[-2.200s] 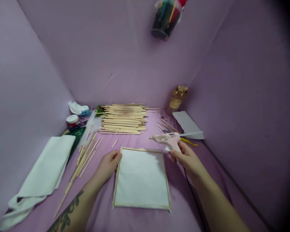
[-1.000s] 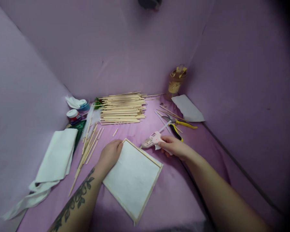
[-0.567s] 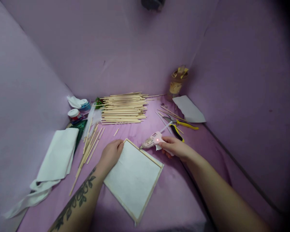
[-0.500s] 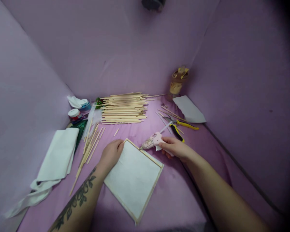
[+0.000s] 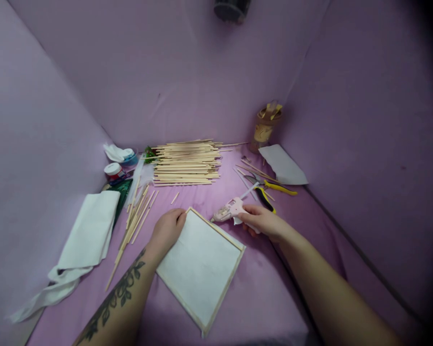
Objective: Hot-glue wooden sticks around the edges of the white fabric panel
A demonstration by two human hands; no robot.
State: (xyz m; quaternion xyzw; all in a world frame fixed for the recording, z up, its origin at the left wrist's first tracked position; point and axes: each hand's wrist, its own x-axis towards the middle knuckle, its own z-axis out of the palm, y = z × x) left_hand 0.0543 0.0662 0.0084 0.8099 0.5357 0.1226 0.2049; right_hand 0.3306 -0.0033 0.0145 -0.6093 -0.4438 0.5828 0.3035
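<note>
Gripping a glue gun (image 5: 230,210), the right hand (image 5: 262,221) holds its nozzle (image 5: 213,219) near a stick-edged sheet (image 5: 202,266) grasped by the left hand (image 5: 168,229).

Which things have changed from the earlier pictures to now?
The white panel has turned clockwise, and the glue gun has moved left, its tip now close to the panel's edge. The left hand and right hand kept their holds; the stick pile stayed.
</note>
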